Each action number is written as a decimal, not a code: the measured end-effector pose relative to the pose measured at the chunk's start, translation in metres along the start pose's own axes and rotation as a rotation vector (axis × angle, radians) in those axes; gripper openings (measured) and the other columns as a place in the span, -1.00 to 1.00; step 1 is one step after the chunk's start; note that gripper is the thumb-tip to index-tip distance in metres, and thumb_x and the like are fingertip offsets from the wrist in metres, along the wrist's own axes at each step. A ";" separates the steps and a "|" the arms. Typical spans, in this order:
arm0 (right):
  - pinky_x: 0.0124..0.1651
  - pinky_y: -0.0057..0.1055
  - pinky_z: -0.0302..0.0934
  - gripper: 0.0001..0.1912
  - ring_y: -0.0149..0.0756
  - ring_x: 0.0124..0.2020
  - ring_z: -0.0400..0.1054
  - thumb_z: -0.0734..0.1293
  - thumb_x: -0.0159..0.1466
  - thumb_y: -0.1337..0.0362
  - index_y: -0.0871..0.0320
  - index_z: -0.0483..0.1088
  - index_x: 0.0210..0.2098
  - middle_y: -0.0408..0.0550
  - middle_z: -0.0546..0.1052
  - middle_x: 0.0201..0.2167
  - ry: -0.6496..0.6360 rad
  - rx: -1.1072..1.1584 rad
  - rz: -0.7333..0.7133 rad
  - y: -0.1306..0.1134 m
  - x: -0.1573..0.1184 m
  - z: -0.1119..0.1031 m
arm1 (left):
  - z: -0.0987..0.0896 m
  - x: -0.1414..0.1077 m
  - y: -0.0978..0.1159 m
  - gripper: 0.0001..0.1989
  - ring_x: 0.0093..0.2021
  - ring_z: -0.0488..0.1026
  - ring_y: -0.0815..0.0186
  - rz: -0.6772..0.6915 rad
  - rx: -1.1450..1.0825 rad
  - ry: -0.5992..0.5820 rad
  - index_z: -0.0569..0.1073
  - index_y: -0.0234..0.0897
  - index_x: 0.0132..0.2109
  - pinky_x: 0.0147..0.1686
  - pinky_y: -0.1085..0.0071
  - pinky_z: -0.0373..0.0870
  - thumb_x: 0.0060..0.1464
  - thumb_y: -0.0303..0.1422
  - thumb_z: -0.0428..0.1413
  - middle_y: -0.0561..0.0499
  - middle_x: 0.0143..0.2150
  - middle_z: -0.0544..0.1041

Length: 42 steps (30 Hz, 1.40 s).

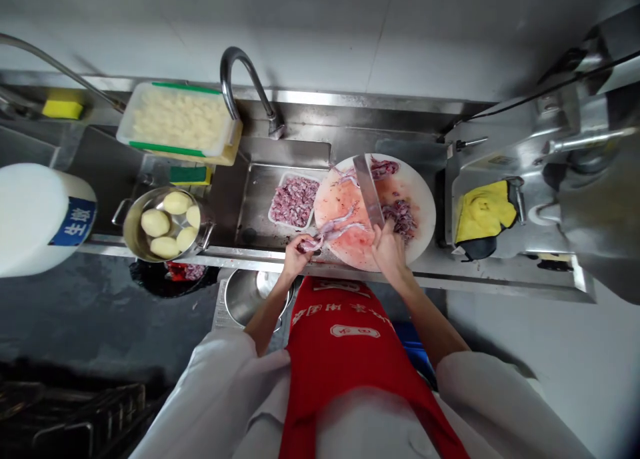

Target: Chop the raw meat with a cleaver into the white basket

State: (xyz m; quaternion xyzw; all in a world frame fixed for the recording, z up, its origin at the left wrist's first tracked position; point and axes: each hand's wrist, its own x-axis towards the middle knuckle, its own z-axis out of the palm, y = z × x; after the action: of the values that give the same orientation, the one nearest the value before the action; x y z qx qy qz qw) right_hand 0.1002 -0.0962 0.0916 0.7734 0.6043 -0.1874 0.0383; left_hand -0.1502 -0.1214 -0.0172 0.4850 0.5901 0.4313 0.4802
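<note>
A round white cutting board (345, 249), stained pink, lies across the sink edge. My left hand (296, 253) grips one end of a skinned frog-like carcass (333, 231), whose thin legs stretch over the board. My right hand (391, 251) is closed around the handle of a cleaver (369, 191); its broad blade points away from me over the board. Dark cut meat pieces (401, 219) lie just right of the blade, and more meat (385, 169) rests at the board's far side. A white tray of chopped meat (296, 202) sits in the sink, left of the board.
Left of the sink basin (255, 179) are a pot of peeled potatoes (167, 224) and a tub of pale pieces (177, 122). A faucet (250, 79) arches behind. A yellow cloth (485, 211) lies at right. A metal bucket (245, 299) stands below the counter edge.
</note>
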 end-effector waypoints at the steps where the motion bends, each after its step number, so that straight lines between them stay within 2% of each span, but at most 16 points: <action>1: -0.13 -0.33 0.28 -0.55 -0.07 -0.15 0.52 -0.05 0.51 0.16 0.31 0.20 0.18 0.24 0.59 -0.18 0.016 0.002 -0.019 -0.006 0.005 0.000 | 0.000 -0.001 0.000 -0.74 -0.36 0.41 0.36 -0.004 0.008 0.004 0.52 -0.30 -0.22 -0.31 0.46 0.32 -0.16 -0.39 0.23 0.01 -0.30 0.54; 6: -0.07 -0.38 0.28 -0.70 -0.10 -0.06 0.52 0.06 0.45 0.40 0.35 0.27 0.08 0.31 0.58 -0.08 -0.203 0.000 -0.102 -0.019 0.031 0.027 | -0.010 0.002 0.005 -0.75 -0.40 0.41 0.36 -0.024 -0.005 0.026 0.53 -0.30 -0.24 -0.35 0.46 0.33 -0.17 -0.38 0.26 0.02 -0.33 0.55; 8: -0.08 -0.38 0.28 -0.72 -0.10 -0.05 0.53 0.10 0.45 0.35 0.33 0.27 0.07 0.30 0.58 -0.07 -0.205 0.025 -0.098 -0.017 0.039 0.036 | -0.016 0.006 0.010 -0.74 -0.38 0.42 0.35 -0.013 -0.032 0.072 0.53 -0.30 -0.24 -0.34 0.46 0.34 -0.17 -0.37 0.27 0.02 -0.32 0.55; 11: -0.07 -0.40 0.26 -0.74 -0.11 -0.03 0.52 0.16 0.45 0.30 0.30 0.28 0.06 0.26 0.59 -0.08 -0.214 0.054 -0.091 -0.008 0.042 0.039 | -0.018 0.017 0.019 -0.73 -0.36 0.42 0.36 0.035 -0.068 0.180 0.52 -0.30 -0.24 -0.31 0.46 0.34 -0.17 -0.34 0.29 0.03 -0.33 0.54; 16: -0.08 -0.40 0.24 -0.70 -0.13 -0.02 0.52 0.21 0.44 0.27 0.30 0.28 0.09 0.26 0.59 -0.08 -0.233 0.069 -0.070 0.017 0.025 0.038 | -0.017 0.029 0.013 -0.72 -0.41 0.37 0.40 0.002 -0.021 0.237 0.51 -0.30 -0.26 -0.38 0.49 0.29 -0.20 -0.35 0.29 0.07 -0.38 0.50; 19: -0.12 -0.40 0.24 -0.66 -0.12 -0.05 0.52 0.25 0.42 0.23 0.31 0.30 0.10 0.24 0.61 -0.10 -0.250 0.091 -0.049 0.034 0.018 0.040 | -0.033 0.025 0.007 -0.73 -0.43 0.36 0.42 -0.021 -0.010 0.308 0.51 -0.31 -0.28 -0.39 0.50 0.28 -0.22 -0.36 0.29 0.08 -0.39 0.49; 21: -0.13 -0.41 0.24 -0.68 -0.11 -0.04 0.52 0.25 0.41 0.24 0.30 0.33 0.09 0.22 0.61 -0.10 -0.256 0.092 -0.052 0.043 0.020 0.042 | -0.053 0.019 0.013 -0.73 -0.43 0.36 0.42 0.001 0.000 0.384 0.51 -0.31 -0.27 -0.39 0.50 0.28 -0.20 -0.37 0.29 0.07 -0.38 0.50; 23: -0.11 -0.41 0.24 -0.70 -0.10 -0.03 0.50 0.24 0.40 0.27 0.29 0.38 0.06 0.22 0.61 -0.10 -0.257 0.082 -0.061 0.048 0.025 0.044 | -0.070 0.014 0.029 -0.72 -0.43 0.36 0.42 0.050 0.030 0.407 0.52 -0.31 -0.24 -0.40 0.49 0.28 -0.19 -0.38 0.30 0.06 -0.36 0.51; 25: -0.09 -0.42 0.23 -0.70 -0.09 0.00 0.48 0.24 0.40 0.27 0.29 0.41 0.04 0.22 0.60 -0.08 -0.246 0.075 -0.063 0.052 0.030 0.047 | -0.075 0.014 0.052 -0.71 -0.42 0.38 0.39 0.120 0.057 0.329 0.53 -0.31 -0.20 -0.40 0.47 0.30 -0.16 -0.42 0.31 0.04 -0.34 0.53; 27: -0.07 -0.41 0.23 -0.70 -0.09 0.02 0.47 0.23 0.40 0.26 0.30 0.41 0.03 0.22 0.59 -0.06 -0.220 0.071 -0.052 0.054 0.032 0.049 | -0.063 0.022 0.073 -0.69 -0.37 0.44 0.35 0.196 0.073 0.188 0.54 -0.30 -0.15 -0.34 0.43 0.36 -0.12 -0.46 0.29 0.01 -0.30 0.56; 30: -0.06 -0.39 0.23 -0.66 -0.08 0.01 0.46 0.21 0.40 0.26 0.34 0.38 0.06 0.23 0.58 -0.04 -0.177 0.079 -0.015 0.062 0.031 0.049 | -0.016 0.044 0.084 -0.60 -0.20 0.50 0.26 0.277 0.161 -0.045 0.51 -0.26 0.00 -0.16 0.37 0.42 -0.04 -0.51 0.24 -0.04 -0.13 0.58; 33: -0.09 -0.38 0.23 -0.65 -0.07 -0.01 0.46 0.20 0.41 0.24 0.35 0.37 0.07 0.22 0.58 -0.06 -0.173 0.084 0.045 0.075 0.024 0.044 | 0.036 0.062 0.070 -0.43 0.07 0.43 0.09 0.274 0.485 -0.251 0.40 -0.25 0.20 0.09 0.19 0.34 0.01 -0.48 0.24 -0.16 0.09 0.51; 35: -0.09 -0.38 0.22 -0.65 -0.08 -0.02 0.46 0.19 0.41 0.23 0.34 0.37 0.07 0.21 0.58 -0.07 -0.179 0.084 0.076 0.084 0.019 0.041 | 0.057 0.065 0.054 -0.43 0.20 0.31 -0.05 0.252 0.791 -0.342 0.37 -0.26 0.24 0.18 0.02 0.24 0.07 -0.39 0.24 -0.25 0.17 0.44; 38: -0.09 -0.38 0.22 -0.65 -0.09 -0.02 0.47 0.20 0.41 0.25 0.34 0.35 0.09 0.23 0.57 -0.06 -0.172 0.096 0.094 0.088 0.009 0.039 | 0.062 0.057 0.033 -0.60 0.25 0.24 -0.11 0.283 1.139 -0.388 0.40 -0.26 0.19 0.20 -0.11 0.15 0.23 -0.30 0.12 -0.31 0.21 0.38; 42: -0.10 -0.37 0.22 -0.66 -0.09 -0.05 0.49 0.17 0.43 0.28 0.32 0.29 0.13 0.24 0.57 -0.09 -0.174 0.108 0.124 0.069 -0.001 0.035 | 0.043 0.039 0.021 -0.68 0.15 0.33 -0.08 0.310 1.282 -0.413 0.42 -0.33 0.11 0.13 0.02 0.25 0.30 -0.30 -0.01 -0.35 0.13 0.43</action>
State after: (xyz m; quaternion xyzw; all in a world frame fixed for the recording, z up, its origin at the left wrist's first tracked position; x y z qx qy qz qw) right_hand 0.1565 -0.1255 0.0476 0.7910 0.5389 -0.2834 0.0604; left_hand -0.1069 -0.0774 -0.0097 0.8241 0.5488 -0.0401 0.1343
